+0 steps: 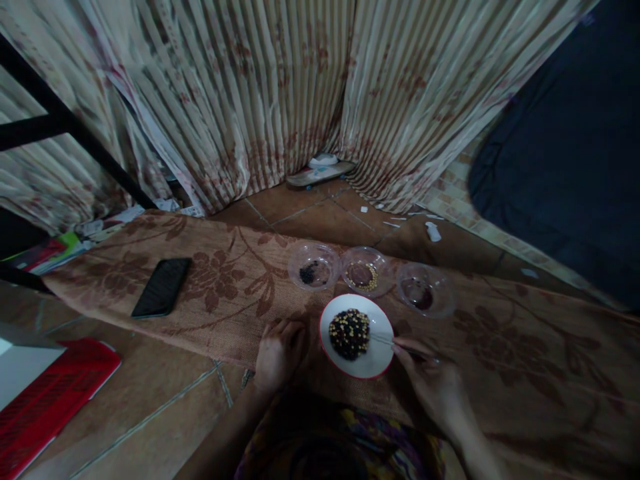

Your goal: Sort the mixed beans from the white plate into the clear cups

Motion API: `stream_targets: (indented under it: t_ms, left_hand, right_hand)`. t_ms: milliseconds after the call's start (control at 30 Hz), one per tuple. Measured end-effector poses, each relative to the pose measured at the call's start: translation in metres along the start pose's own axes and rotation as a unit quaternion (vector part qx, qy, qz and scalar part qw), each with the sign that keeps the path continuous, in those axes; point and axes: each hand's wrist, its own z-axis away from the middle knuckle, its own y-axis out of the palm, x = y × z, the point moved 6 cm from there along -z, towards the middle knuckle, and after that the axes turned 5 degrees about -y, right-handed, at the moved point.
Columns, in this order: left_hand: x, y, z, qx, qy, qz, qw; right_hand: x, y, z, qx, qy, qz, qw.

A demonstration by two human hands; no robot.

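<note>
A white plate with a red rim (pixel 383 320) stands on the cloth in front of me, holding a pile of black and yellow beans or grains (pixel 350 333). My right hand (pixel 435 380) is closed on thin metal tweezers (pixel 384 339), whose tips reach over the plate's right side beside the pile. To the left of the plate, my left hand (pixel 279 350) rests on the cloth with curled fingers, apart from the plate. Behind the plate stand three clear plastic bowls: one with black grains (pixel 315 267), one with yellow grains (pixel 367 271), one with dark reddish ones (pixel 425 291).
A brown patterned cloth (pixel 515 340) covers the long table. A black phone (pixel 162 287) lies on it at left. Red and white container (pixel 60 380) stands on the floor at lower left. Beyond the table are a skateboard (pixel 320 175), striped curtains (pixel 280 87) and scraps on the tiles.
</note>
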Motion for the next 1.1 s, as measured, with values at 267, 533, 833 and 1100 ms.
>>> stream_targets:
  t_ms: [267,533,833,1100]
  left_hand:
    - [0.002,0.003,0.001,0.009,-0.003,-0.006,1.0]
    - [0.003,0.003,0.001,0.011,-0.006,-0.009,1.0]
    - [0.001,0.002,0.001,0.015,-0.004,-0.002,1.0]
    - [0.0,0.001,0.001,0.01,-0.002,-0.001,1.0]
  right_hand:
    - [0.001,-0.004,0.006,-0.014,0.002,-0.016,1.0]
    - [-0.003,0.001,-0.004,-0.033,-0.014,-0.001,0.999]
    - [-0.003,0.001,-0.004,-0.048,-0.012,-0.009,0.999]
    - [-0.002,0.0,-0.003,-0.051,-0.029,0.003,0.998]
